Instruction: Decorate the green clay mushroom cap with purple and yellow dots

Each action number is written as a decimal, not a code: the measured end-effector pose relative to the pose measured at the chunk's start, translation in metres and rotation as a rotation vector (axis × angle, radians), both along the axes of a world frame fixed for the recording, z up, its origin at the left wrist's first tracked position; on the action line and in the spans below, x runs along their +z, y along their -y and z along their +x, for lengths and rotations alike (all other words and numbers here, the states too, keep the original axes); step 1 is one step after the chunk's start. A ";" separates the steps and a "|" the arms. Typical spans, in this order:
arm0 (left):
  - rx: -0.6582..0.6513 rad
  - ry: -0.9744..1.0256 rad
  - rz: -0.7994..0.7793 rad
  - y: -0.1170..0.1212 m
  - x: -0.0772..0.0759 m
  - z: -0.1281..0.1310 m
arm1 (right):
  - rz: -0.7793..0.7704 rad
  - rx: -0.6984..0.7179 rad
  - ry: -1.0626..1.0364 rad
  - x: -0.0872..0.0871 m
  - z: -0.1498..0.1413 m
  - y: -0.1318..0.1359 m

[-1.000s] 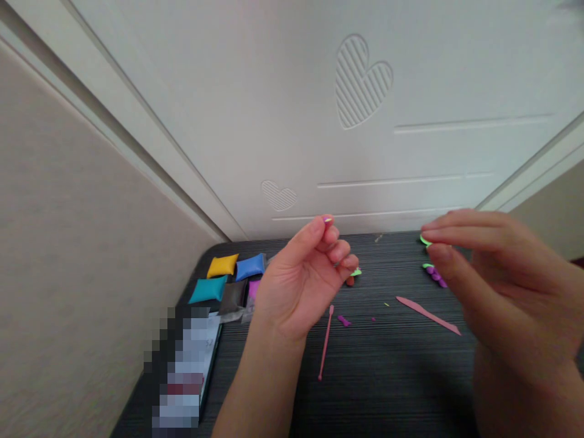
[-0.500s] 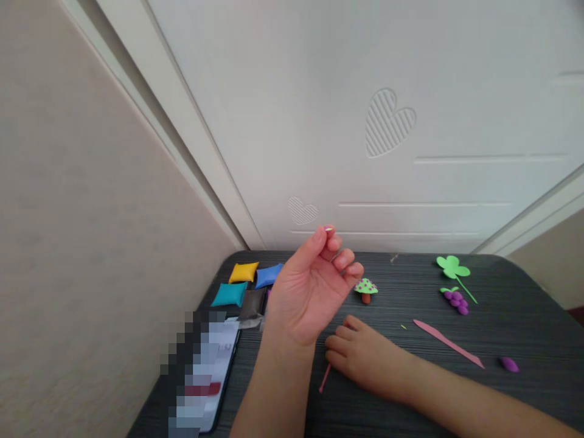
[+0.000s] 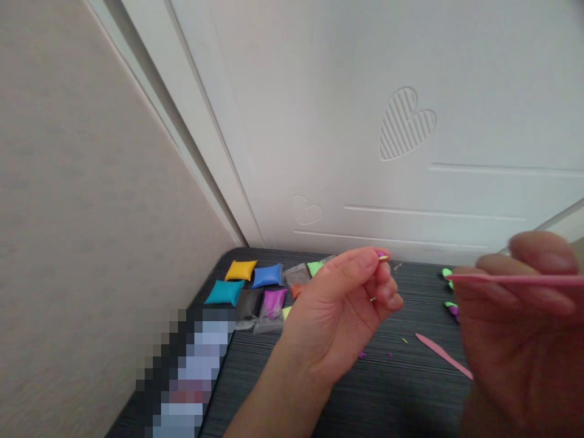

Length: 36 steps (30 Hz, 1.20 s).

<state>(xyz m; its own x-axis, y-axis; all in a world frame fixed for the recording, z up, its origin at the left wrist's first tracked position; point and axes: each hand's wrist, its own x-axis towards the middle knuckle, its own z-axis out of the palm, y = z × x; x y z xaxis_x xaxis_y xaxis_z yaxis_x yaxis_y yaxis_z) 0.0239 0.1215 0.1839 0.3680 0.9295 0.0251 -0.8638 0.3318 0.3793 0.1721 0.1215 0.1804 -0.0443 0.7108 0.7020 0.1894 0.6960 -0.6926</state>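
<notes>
My left hand (image 3: 337,310) is raised above the table, its thumb and forefinger pinching a tiny purple and yellow piece of modelling clay (image 3: 382,257). Its other fingers are loosely curled. Close to the camera at the right, my right hand (image 3: 524,328) grips a thin pink modelling stick (image 3: 511,280), which lies level across the fingers and points left. Below the hands, a pink modelling knife (image 3: 440,351) rests on the table, its right end hidden behind my right wrist. Small purple crumbs (image 3: 362,354) lie near my left wrist.
Clay packets in yellow (image 3: 241,270), blue (image 3: 267,275), teal (image 3: 224,292), black (image 3: 249,305) and purple (image 3: 274,303) lie at the table's back left. A pixelated phone (image 3: 191,371) is in front. Green clay leaves (image 3: 447,275) and purple clay grapes (image 3: 453,311) are partly covered by my right hand.
My right hand has risen from the table toward the camera with the pink stick. My left hand has shifted right, still pinching the clay piece; the mushroom is now hidden.
</notes>
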 end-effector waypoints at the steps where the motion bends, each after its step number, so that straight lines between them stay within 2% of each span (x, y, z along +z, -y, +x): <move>1: -0.005 -0.012 -0.001 0.001 -0.001 0.002 | -0.180 0.073 -0.222 0.003 -0.006 -0.001; 3: -0.007 -0.029 0.001 0.001 -0.002 0.005 | -0.337 0.184 -0.482 0.007 -0.014 -0.004; 4: -0.005 -0.033 0.003 0.001 -0.002 0.007 | -0.354 0.224 -0.524 0.008 -0.016 -0.004; 7: -0.013 -0.042 -0.012 0.000 -0.003 0.009 | -0.333 0.221 -0.456 0.007 -0.020 -0.005; 12: -0.004 0.024 -0.015 0.000 -0.003 0.011 | -0.291 0.118 -0.258 0.004 -0.025 -0.002; 17: -0.010 0.053 -0.012 0.003 -0.002 0.013 | -0.078 0.110 -0.240 0.003 -0.028 0.002; 21: -0.056 0.096 0.054 0.006 0.001 0.014 | -0.088 -0.006 -0.268 -0.002 -0.024 0.003; 22: -0.069 0.092 0.063 0.007 0.001 0.014 | -0.108 0.001 -0.272 -0.003 -0.023 0.003; 26: -0.069 0.092 0.081 0.008 0.002 0.017 | -0.123 0.087 -0.371 -0.002 -0.024 0.001; 31: -0.040 0.173 0.087 0.008 0.001 0.020 | -0.168 0.329 -0.510 0.007 -0.027 0.000; 36: -0.041 0.181 0.083 0.009 0.000 0.023 | -0.193 0.315 -0.545 0.006 -0.025 0.004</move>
